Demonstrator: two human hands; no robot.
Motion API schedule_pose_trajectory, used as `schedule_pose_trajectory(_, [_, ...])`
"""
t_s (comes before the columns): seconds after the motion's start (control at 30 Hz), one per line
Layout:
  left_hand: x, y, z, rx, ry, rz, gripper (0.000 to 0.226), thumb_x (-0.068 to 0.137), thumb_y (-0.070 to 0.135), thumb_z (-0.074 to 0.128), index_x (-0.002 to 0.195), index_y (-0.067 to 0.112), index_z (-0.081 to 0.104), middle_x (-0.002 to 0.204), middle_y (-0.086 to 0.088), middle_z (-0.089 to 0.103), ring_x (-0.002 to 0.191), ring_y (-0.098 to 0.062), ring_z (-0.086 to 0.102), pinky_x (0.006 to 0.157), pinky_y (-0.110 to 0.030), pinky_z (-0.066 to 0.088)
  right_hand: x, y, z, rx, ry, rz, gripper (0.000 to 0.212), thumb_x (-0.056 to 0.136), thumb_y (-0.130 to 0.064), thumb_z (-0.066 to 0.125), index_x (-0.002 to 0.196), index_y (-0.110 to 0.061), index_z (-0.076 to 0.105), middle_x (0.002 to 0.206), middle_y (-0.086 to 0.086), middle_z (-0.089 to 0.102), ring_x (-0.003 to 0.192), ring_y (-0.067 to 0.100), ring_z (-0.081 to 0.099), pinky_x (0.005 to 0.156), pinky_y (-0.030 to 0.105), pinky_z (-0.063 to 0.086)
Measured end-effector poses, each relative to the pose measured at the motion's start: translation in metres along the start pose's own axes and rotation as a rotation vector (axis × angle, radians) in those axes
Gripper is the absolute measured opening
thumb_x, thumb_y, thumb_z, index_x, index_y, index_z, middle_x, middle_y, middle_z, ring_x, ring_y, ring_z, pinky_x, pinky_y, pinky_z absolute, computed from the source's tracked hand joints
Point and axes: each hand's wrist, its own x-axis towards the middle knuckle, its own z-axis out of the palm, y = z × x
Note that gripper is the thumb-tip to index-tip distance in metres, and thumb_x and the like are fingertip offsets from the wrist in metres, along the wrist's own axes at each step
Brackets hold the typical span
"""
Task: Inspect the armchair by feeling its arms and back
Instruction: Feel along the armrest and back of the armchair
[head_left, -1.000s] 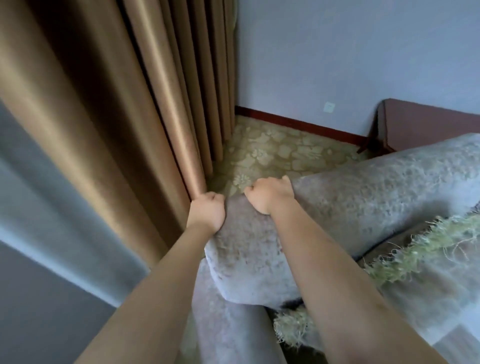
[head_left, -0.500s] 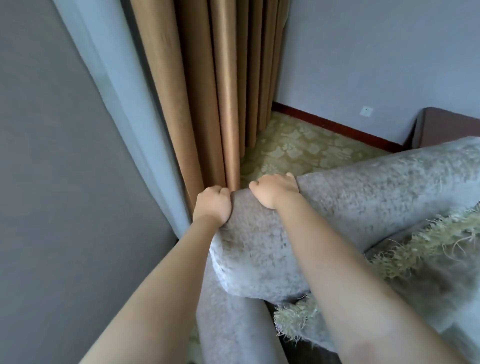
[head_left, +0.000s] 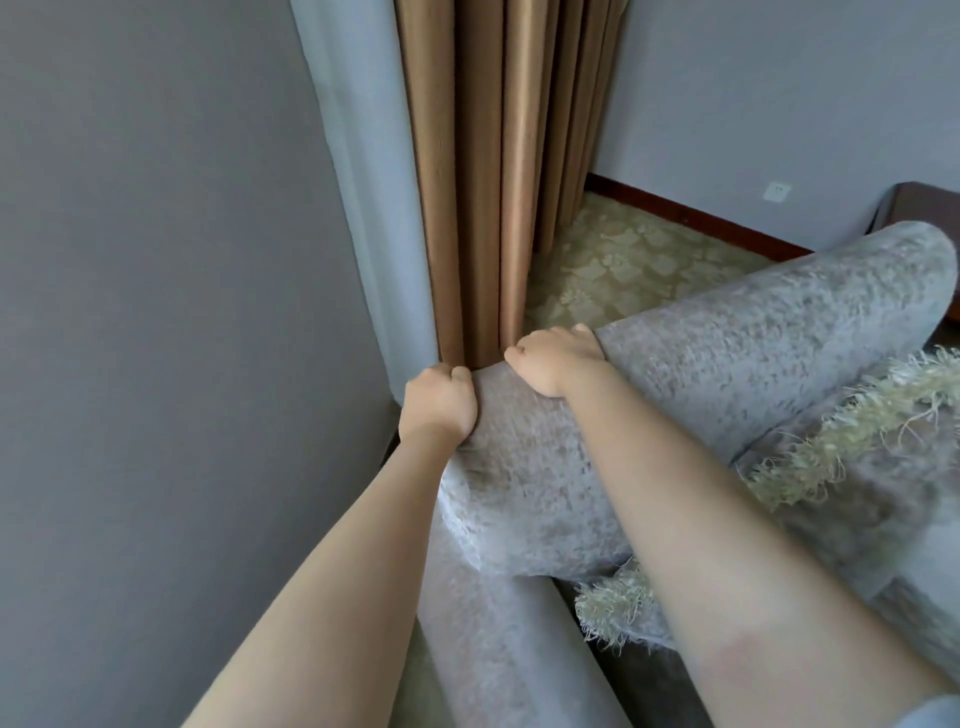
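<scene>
Armchair (head_left: 727, 364) stands in the corner, beside the wall (head_left: 156, 312), its padded back end just beside the curtain (head_left: 493, 182). The left hand (head_left: 439, 402) grips that end, fingers curled round it; the right hand (head_left: 558, 361) curls over the top edge. Sliding leftward could trap knuckles against the curtain; further right, a tug might drag the fringed throw (head_left: 841, 431) off. No containers show.

Left hand (head_left: 439, 402): grips the end of the armchair back (head_left: 727, 364), fingers curled over it.
Right hand (head_left: 558, 364): grips the top edge, just beside the left fingers.
Curtain (head_left: 493, 182): just beyond the fingertips.
</scene>
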Motion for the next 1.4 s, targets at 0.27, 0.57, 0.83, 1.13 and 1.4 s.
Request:
schedule_pose_trajectory(0.27, [-0.047,-0.026,-0.022,0.109,0.019,0.022,0.030,0.095,0.018,0.032,0.074,0.005,0.048,0.086,-0.010,0.052,0.081,-0.030,0.048,0.065,-0.029,0.030,-0.044,-0.032,0.000,0.000,-0.026,-0.057,0.043,0.093,-0.032,0.019,0.069,-0.020,0.053,0.080,0.002,0.055,0.089,0.023,0.052,0.086,0.039,0.029])
schedule_pose_trajectory(0.57, [-0.160,-0.067,-0.047,-0.016,0.130,-0.138,0.032,0.092,0.025,0.035,0.064,0.013,0.045,0.077,-0.005,0.053,0.077,-0.027,0.048,0.064,-0.033,0.036,-0.139,-0.077,0.013,-0.047,-0.053,-0.206,0.040,0.094,-0.032,0.020,0.081,-0.020,0.056,0.104,0.006,0.063,0.104,0.024,0.052,0.087,0.040,0.027])
schedule_pose_trajectory(0.83, [-0.238,-0.107,-0.073,-0.018,0.140,-0.168,0.031,0.091,0.024,0.034,0.063,0.013,0.041,0.074,-0.004,0.050,0.066,-0.020,0.043,0.058,-0.032,0.032,-0.210,-0.121,0.029,-0.087,-0.045,-0.248,0.041,0.094,-0.032,0.022,0.084,-0.018,0.059,0.104,0.007,0.064,0.103,0.025,0.053,0.086,0.038,0.028])
schedule_pose_trajectory(1.13, [-0.253,-0.116,-0.085,0.038,0.078,-0.154,0.032,0.093,0.024,0.029,0.067,0.012,0.041,0.077,-0.005,0.049,0.064,-0.017,0.042,0.056,-0.030,0.032,-0.226,-0.138,0.026,-0.093,-0.064,-0.206,0.040,0.094,-0.033,0.023,0.082,-0.017,0.058,0.098,0.006,0.062,0.101,0.025,0.053,0.092,0.039,0.030])
schedule_pose_trajectory(1.4, [-0.258,-0.116,-0.082,0.045,0.142,-0.149,0.031,0.093,0.025,0.030,0.066,0.013,0.041,0.076,-0.003,0.048,0.066,-0.017,0.042,0.058,-0.031,0.031,-0.229,-0.136,0.028,-0.068,-0.043,-0.215,0.039,0.093,-0.029,0.022,0.066,-0.018,0.049,0.083,0.003,0.052,0.094,0.024,0.049,0.085,0.039,0.027])
